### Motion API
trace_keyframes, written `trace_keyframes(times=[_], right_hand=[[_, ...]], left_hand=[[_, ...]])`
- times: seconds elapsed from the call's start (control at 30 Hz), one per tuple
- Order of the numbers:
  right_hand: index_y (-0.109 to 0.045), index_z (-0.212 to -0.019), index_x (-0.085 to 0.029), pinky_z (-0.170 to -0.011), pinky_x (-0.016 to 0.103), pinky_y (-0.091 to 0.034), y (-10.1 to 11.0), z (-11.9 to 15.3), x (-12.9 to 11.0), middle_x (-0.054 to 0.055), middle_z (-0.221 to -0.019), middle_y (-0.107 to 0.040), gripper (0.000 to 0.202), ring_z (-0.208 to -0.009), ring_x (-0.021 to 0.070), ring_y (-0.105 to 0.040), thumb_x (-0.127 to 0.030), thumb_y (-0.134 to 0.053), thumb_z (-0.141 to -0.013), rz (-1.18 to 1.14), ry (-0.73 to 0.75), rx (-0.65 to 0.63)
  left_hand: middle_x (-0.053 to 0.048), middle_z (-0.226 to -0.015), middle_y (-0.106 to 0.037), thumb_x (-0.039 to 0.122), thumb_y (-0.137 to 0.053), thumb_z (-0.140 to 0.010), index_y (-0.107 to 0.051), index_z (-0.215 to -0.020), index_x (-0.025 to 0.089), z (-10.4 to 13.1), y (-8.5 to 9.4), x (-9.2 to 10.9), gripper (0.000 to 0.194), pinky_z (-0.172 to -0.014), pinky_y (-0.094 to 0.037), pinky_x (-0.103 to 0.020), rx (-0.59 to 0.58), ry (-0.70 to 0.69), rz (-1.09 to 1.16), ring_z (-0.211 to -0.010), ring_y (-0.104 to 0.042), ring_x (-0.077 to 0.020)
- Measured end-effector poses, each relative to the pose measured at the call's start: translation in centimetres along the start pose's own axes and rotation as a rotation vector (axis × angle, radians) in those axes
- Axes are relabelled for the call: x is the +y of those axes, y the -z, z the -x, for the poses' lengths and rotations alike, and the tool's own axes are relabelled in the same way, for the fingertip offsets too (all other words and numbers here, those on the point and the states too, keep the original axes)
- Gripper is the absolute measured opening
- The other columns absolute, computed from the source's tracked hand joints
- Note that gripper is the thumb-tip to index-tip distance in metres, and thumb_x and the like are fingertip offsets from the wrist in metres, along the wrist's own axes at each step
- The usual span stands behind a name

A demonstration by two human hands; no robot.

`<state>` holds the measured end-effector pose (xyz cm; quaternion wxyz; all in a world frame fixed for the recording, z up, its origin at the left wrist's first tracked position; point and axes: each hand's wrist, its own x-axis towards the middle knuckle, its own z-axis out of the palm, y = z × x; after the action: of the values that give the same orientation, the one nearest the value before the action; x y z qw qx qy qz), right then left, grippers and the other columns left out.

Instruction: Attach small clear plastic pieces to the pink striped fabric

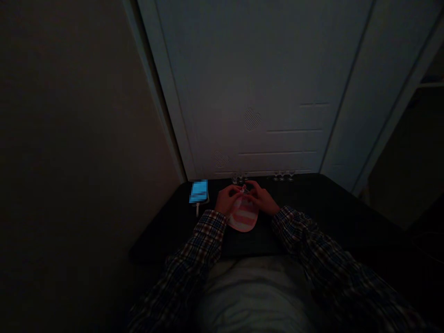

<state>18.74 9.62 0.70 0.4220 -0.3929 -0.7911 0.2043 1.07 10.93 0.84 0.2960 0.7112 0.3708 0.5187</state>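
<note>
In the head view a pink-and-white striped cloth piece (pixel 244 219) with a rounded lower edge lies on the dark table in front of me. It narrows to a small bunched part at the top, too dim to make out in detail. My left hand (pixel 228 199) pinches its upper left side, fingers closed near the bunched top. From the other side my right hand (pixel 262 198) bends over the upper right, thumb and fingers pinched close to the same spot. Both hands partly hide the upper cloth.
A phone (pixel 199 192) with a lit blue screen and a white cable lies left on the black table (pixel 333 217). Small clear glass-like items (pixel 282 176) stand along the back edge, against a white panelled door (pixel 263 83). A wall rises at the left. Light is very dim.
</note>
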Motion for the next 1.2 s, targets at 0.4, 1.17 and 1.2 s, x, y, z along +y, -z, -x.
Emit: trace_keyframes(times=[0.4,1.17,1.2], right_hand=[[-0.041,-0.122,-0.020,-0.068,0.026,-0.043,-0.4,-0.6,0.5,0.001,-0.085,-0.060,0.054,-0.073,0.0135,-0.056,-0.034,-0.061,-0.074,-0.222,-0.031,0.079],[-0.055,-0.070,-0.016,-0.045,0.020,-0.037,-0.5,-1.1,2.1,-0.002,-0.056,-0.055,0.036,-0.049,0.0088,-0.049,-0.052,-0.059,-0.071,-0.455,-0.298,0.084],[-0.055,-0.068,-0.016,-0.045,0.020,-0.037,-0.6,-1.1,2.0,-0.003,-0.054,-0.053,0.038,-0.047,0.0086,-0.049,-0.054,-0.056,-0.073,-0.453,-0.298,0.067]], left_hand=[[-0.006,-0.096,-0.066,0.030,-0.063,-0.069,-0.056,-0.071,0.016,-0.2,-0.1,-0.1,0.015,-0.077,-0.045,-0.030,0.052,0.002,0.070,-0.087,-0.061,-0.0182],[-0.008,-0.095,-0.068,0.032,-0.064,-0.070,-0.065,-0.090,0.016,-0.3,0.0,-0.7,0.026,-0.081,-0.048,-0.034,0.074,0.059,0.125,-0.089,-0.063,-0.0206],[-0.008,-0.096,-0.068,0.032,-0.062,-0.072,-0.066,-0.092,0.017,-0.2,0.0,-0.6,0.025,-0.081,-0.048,-0.034,0.064,0.046,0.108,-0.090,-0.063,-0.0208]])
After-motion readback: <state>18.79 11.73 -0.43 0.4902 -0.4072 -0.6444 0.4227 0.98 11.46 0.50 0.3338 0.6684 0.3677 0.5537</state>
